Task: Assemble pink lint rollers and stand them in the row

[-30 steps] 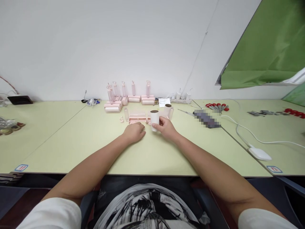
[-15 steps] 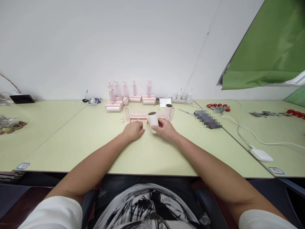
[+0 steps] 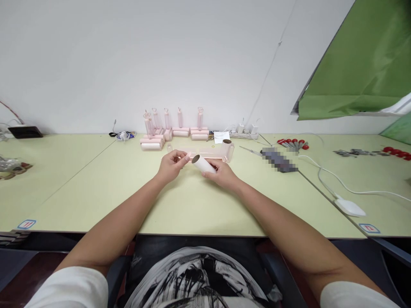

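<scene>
My right hand (image 3: pixel 224 174) is wrapped round a white lint roller refill (image 3: pixel 204 165) with a brown cardboard core. The roll tilts up and to the left, its open end facing my left hand (image 3: pixel 171 166). Between the left thumb and fingers is a small pale pink plastic piece (image 3: pixel 189 155), close to the roll's end but apart from it as far as I can see. Behind both hands lie clear-and-pink lint roller parts (image 3: pixel 210 153), partly hidden by them. A second white refill (image 3: pixel 226 146) stands upright at their right end.
Several pink lint rollers (image 3: pixel 151 143) with upright clear handles stand near the wall. A white paper (image 3: pixel 221 137) and a power strip (image 3: pixel 244 136) lie right of them. A blurred dark object (image 3: pixel 279 160), a white charger (image 3: pixel 350 207) with cable and red-tipped tools (image 3: pixel 293 143) are at the right.
The refill has gone from nearly upright to tilted left, its open end nearer my left hand. My left hand has lifted from the table's parts, showing the small pink piece in its fingers.
</scene>
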`<state>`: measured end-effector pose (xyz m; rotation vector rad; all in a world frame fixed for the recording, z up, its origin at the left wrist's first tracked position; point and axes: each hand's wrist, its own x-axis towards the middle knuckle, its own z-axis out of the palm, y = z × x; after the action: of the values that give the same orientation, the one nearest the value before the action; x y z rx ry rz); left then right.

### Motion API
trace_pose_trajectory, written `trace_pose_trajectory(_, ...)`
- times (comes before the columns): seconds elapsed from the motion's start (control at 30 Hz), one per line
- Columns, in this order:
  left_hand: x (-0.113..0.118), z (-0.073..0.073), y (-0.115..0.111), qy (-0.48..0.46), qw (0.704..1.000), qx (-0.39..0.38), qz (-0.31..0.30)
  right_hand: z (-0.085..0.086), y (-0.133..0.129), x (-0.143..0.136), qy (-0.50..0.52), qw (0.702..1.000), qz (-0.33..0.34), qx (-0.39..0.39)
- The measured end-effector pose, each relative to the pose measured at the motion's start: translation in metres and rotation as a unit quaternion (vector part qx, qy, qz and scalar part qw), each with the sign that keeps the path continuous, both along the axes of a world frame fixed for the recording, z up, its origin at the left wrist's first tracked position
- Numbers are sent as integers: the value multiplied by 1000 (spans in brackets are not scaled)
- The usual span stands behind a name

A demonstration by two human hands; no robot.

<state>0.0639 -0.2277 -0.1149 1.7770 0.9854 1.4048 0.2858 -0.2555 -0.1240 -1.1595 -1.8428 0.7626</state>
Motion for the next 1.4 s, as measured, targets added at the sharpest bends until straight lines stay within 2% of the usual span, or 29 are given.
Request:
trace_pose_trajectory(0.13, 5, 3, -6, 0, 1000, 14, -21, -2, 1, 0, -15, 1000, 2, 19)
trace_pose_trajectory(0.37, 5, -5, -3, 19, 999, 12, -36, -1, -1, 0, -15, 1000, -5, 17)
trace_pose_trajectory(0.83, 4, -5, -4, 25, 997, 17, -67, -1, 0, 0, -17, 999, 6, 31)
trace_pose_trajectory(1.1, 2, -4, -4, 50, 996, -8, -76, -2, 0, 1, -10, 999, 12, 30)
trace_pose_trajectory(1.27, -1, -5, -1, 61, 996, 33, -62, -2, 0, 0, 3, 1000, 3, 18)
trace_pose_trajectory(1.4, -1, -4, -3, 56, 998, 17, -38, -1, 0, 0, 8, 1000, -8, 7)
